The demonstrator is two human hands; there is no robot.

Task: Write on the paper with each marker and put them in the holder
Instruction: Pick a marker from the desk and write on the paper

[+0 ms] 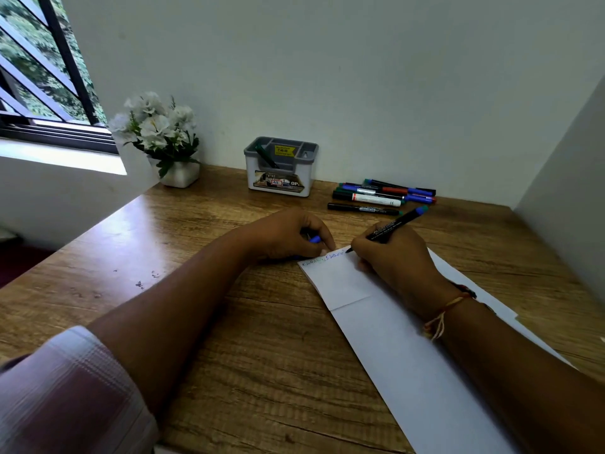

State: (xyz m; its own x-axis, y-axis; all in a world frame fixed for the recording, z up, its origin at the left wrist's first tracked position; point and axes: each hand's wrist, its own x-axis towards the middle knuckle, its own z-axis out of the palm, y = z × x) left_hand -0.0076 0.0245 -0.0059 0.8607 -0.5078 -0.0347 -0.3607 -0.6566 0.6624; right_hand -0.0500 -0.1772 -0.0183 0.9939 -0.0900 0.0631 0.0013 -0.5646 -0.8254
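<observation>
White paper (pixel 409 355) lies slanted to suit the writing arm; the left hand (pixel 288 234) — curled round a blue cap (pixel 314 239), seemingly — pins its top edge so the right hand (pixel 396 263), pinching a black marker (pixel 393 224), writes steadily. The holder (pixel 281 185) waits beyond.

right hand (pixel 396 263) holds marker (pixel 393 226) on paper (pixel 409 371), left hand (pixel 288 234) pinches blue cap (pixel 315 239)

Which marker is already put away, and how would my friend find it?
Look along the white wall at the back of the wooden desk. Between the flower pot and the pile of markers stands a grey and white holder. The dark green-tipped marker leans inside its left compartment, the only one in the holder rather than lying on the desk.
</observation>
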